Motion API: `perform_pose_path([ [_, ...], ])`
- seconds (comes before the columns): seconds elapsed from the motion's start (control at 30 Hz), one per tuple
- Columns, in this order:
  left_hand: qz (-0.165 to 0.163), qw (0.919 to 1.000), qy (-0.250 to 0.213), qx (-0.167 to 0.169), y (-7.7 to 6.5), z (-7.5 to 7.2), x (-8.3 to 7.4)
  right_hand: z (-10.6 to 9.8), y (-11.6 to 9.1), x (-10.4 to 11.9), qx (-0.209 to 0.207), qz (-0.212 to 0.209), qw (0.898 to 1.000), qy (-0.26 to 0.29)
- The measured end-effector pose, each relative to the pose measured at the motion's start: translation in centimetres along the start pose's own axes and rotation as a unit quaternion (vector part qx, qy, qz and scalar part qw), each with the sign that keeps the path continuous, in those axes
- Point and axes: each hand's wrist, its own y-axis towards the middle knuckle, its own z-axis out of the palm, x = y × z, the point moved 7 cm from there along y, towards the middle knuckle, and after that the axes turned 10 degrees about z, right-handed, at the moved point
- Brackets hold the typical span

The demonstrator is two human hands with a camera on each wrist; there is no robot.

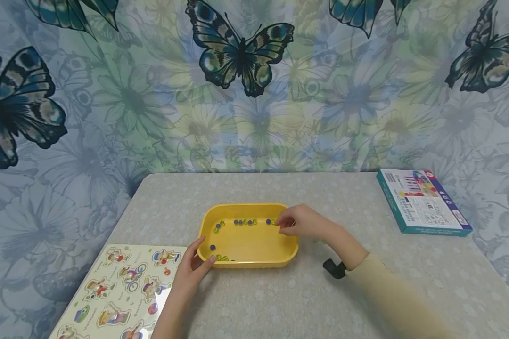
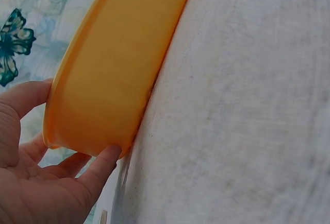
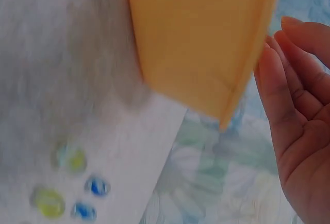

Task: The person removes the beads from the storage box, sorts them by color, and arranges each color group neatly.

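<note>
A yellow plastic tray [image 1: 248, 245] stands on the table with small blue and yellow-green glass marbles [image 1: 246, 222] inside. They lie mostly along its back wall and at the left end. My left hand [image 1: 191, 268] grips the tray's front left corner, fingers at the rim and thumb low on the outside wall, as the left wrist view shows. My right hand [image 1: 303, 222] reaches over the tray's right end with bent fingers, beside a blue marble at the back right. In the right wrist view the tray's wall [image 3: 196, 33] partly hides its fingertips; whether they pinch a marble is unclear.
Several loose marbles [image 3: 72, 157] appear outside the tray in the right wrist view. A board with cartoon figures [image 1: 114, 292] lies at the front left. At the back right lies a flat teal-edged box [image 1: 424, 202]. A butterfly-patterned cloth [image 1: 246, 117] hangs behind the table [image 1: 343, 188].
</note>
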Motion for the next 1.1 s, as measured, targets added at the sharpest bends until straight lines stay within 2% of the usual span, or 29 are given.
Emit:
perform_pose_path([
  [0.2, -0.006, 1.0, 0.001, 0.0, 0.0, 0.0, 0.2, 3.7, 1.9, 1.9, 0.037, -0.032, 0.999, -0.018],
  [0.4, -0.004, 1.0, -0.006, -0.004, 0.0, 0.0, 0.1, 7.2, 3.4, 3.1, 0.088, -0.023, 0.996, -0.007],
  [0.5, -0.005, 1.0, -0.006, -0.003, 0.0, 0.0, 0.1, 8.4, 4.0, 3.6, 0.099, -0.02, 0.995, -0.002],
  [0.7, -0.006, 1.0, -0.001, -0.001, 0.1, 0.0, 0.0, 9.8, 4.8, 4.6, 0.102, -0.025, 0.994, -0.02],
  [1.1, -0.007, 1.0, 0.003, -0.006, 0.0, -0.1, 0.1, 11.0, 5.2, 6.6, 0.107, -0.058, 0.992, -0.043],
])
